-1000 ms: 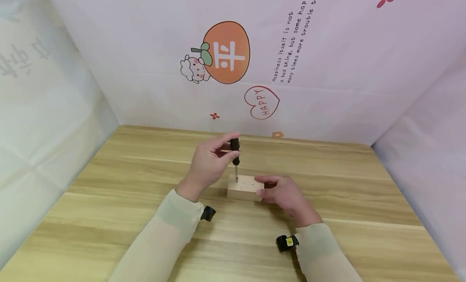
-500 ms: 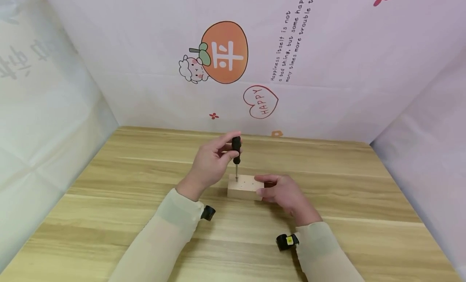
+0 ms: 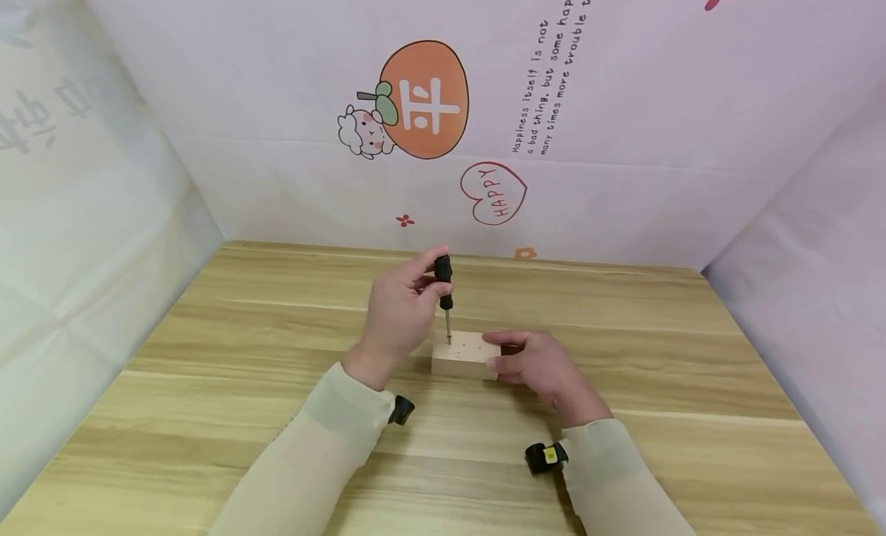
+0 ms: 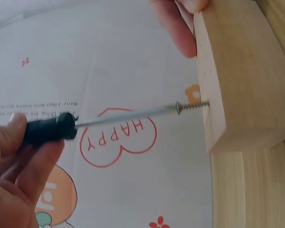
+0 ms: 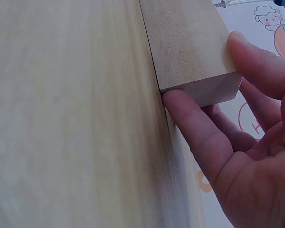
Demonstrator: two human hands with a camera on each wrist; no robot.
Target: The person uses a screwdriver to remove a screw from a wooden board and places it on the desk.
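Clearly, from the head view, the left hand (image 3: 398,313) has a narrow grip round the black handle of a screwdriver (image 3: 444,281), which stands nearly upright over the left part of a wooden block (image 3: 464,369). The block lies on the tabletop (image 3: 263,367), with small dark spots on its upper face. The right hand (image 3: 545,369) holds the block's right end, its grip spread only as wide as the wood. Behind, a white backdrop (image 3: 291,190) carries a heart reading HAPPY.

From the left wrist view, thumb and fingers pinch the handle; the shaft's tip meets the head of a screw (image 4: 194,106). The screw's point is in the block, with much of its thread showing.

From the right wrist view, fingertips touch the block's edge and its end, and part of the screwdriver shows at the top corner.
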